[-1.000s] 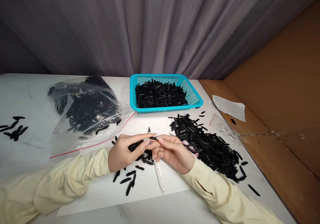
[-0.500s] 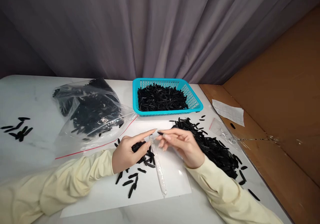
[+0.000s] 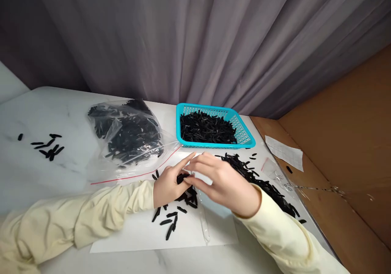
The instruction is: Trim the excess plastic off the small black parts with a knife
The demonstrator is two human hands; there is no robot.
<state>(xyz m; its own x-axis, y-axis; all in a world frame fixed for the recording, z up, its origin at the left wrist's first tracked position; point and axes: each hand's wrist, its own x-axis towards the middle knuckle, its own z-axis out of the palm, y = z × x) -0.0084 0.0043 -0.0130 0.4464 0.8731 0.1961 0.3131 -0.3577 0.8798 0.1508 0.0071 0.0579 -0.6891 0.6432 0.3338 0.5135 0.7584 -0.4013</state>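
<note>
My left hand (image 3: 170, 185) and my right hand (image 3: 220, 180) meet at the fingertips above a white sheet (image 3: 128, 237). The left index finger and thumb reach toward the right fingers; its other fingers are hidden. My right fingers curve toward the thumb in a pinch, but what lies between the tips is covered. Below my hands lies a small group of thin, elongated black pieces (image 3: 172, 221), some of them behind the left thumb. A narrow clear strip (image 3: 204, 225) runs along the sheet under the right hand. A larger heap of black pieces (image 3: 275, 194) is partly hidden behind my right forearm.
A blue plastic basket (image 3: 214, 145) full of black pieces stands at the back. Left of it lies a clear zip bag (image 3: 131, 135) with more pieces. Several loose pieces (image 3: 50, 149) are at far left. A paper slip (image 3: 284, 152) rests on the cardboard (image 3: 330, 155) at right.
My right hand has moved left and turned over against the left fingertips. The black piece seen in its pinch before is now hidden. The view has shifted, so everything sits farther right.
</note>
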